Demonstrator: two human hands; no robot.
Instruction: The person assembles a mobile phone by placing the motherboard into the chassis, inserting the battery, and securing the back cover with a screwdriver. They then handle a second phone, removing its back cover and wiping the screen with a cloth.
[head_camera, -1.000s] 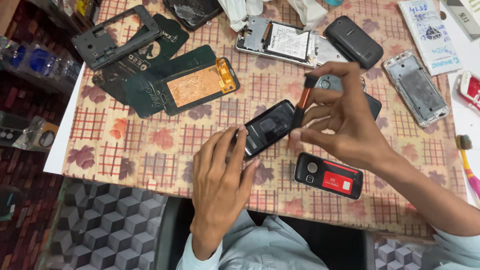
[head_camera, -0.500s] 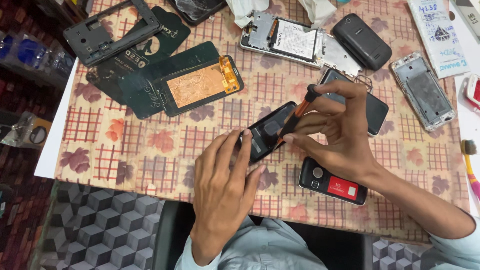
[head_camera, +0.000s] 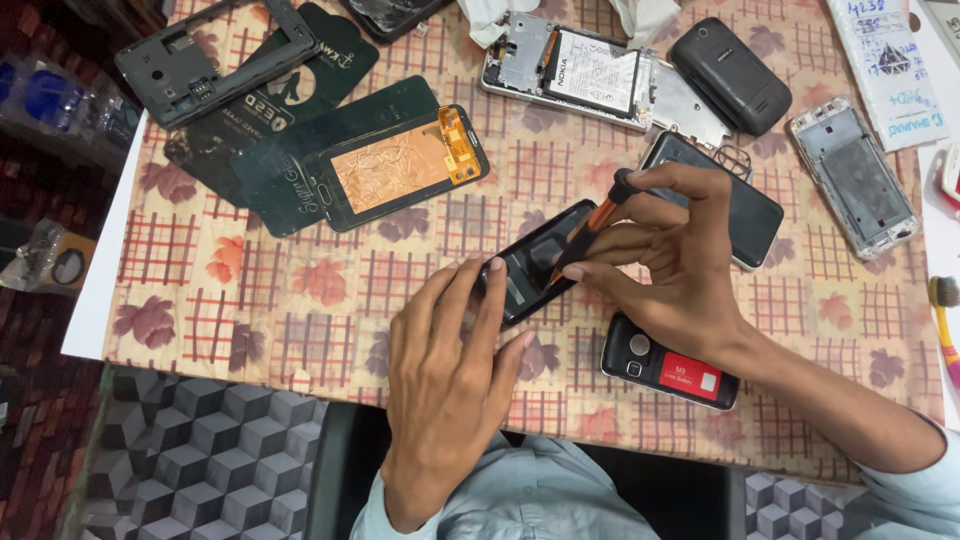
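Both hands are busy: the left hand (head_camera: 450, 370) pins a black phone shell (head_camera: 530, 262) flat on the tabletop (head_camera: 300, 290), the right hand (head_camera: 670, 260) pinches a screwdriver (head_camera: 588, 232) into it, apparently mid-job, stripped phones (head_camera: 570, 70) and a battery (head_camera: 668, 362) lying around.

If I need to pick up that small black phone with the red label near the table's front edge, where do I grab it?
Take the small black phone across its two long edges, coming from straight above. It lies flat and apart from other parts. The right hand with the screwdriver hovers just above it, so approach from the table's near edge.
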